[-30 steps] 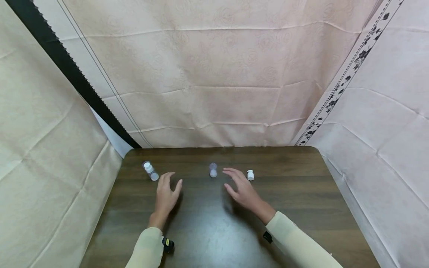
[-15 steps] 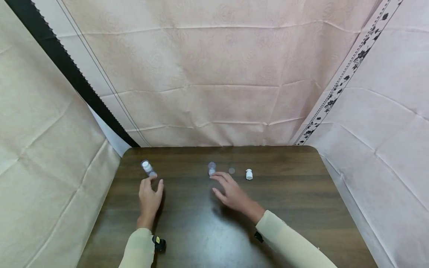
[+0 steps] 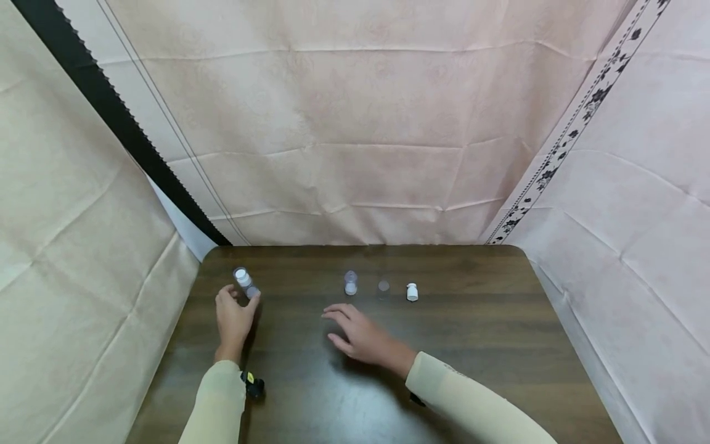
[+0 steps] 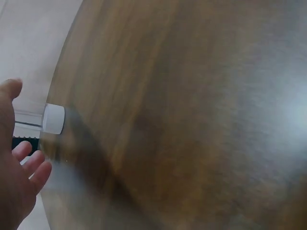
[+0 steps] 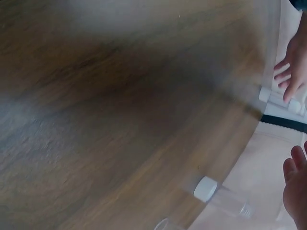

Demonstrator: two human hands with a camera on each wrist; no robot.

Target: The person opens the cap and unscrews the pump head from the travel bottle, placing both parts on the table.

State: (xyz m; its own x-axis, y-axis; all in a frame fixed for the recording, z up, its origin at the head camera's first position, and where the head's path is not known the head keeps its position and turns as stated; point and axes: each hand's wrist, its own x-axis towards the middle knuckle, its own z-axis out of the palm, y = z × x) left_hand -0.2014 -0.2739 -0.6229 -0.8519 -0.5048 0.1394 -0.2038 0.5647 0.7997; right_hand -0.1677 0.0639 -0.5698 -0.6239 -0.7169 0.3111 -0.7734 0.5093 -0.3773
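While your right hand [image 3: 357,337] hovers over the brown table [image 3: 310,394], fingers loosely spread, holding nothing, your left hand [image 3: 232,322] parts thumb and fingers just beside the clear bottle with white ends [image 3: 246,281], near the far left corner; whether they touch, I cannot tell. Beyond your right hand stand a clear vessel [image 3: 350,277] on a white cap [image 3: 350,288], a clear round piece [image 3: 384,286] and a small white bottle [image 3: 412,293], with pale cloth [image 3: 355,154] hanging behind

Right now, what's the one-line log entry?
Left hand: open around left bottle, touch unclear | Right hand: over table, empty | Middle bottle: untouched | Small white bottle: untouched
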